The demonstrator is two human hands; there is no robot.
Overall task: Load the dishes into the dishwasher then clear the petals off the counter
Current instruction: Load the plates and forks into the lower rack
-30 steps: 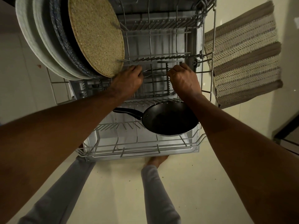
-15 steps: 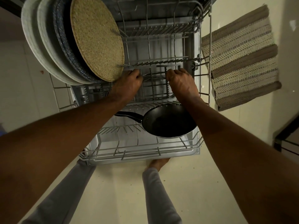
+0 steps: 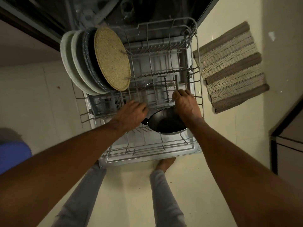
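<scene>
Since the earlier frame both hands have drawn back toward the body; the left has come off the rack wires and dropped to the pan's handle side.

Left hand: fingers curled down over the near end of the frying pan handle; whether it actually grips the handle cannot be told, as the hand hides it.
Right hand: fingers curled around an upright wire of the dishwasher rack, just past the pan's rim.

Pan lies in the rack's near right section, at 5 o'clock from the rack's centre.
Plates stand on edge at the rack's 10 o'clock corner, with a round woven placemat upright against them.
The rack's centre and far-right tine rows are bare.
No writing or brand readable.

Striped floor mat at 3 o'clock, apart from the rack. One bare foot just under the rack's near edge.
</scene>
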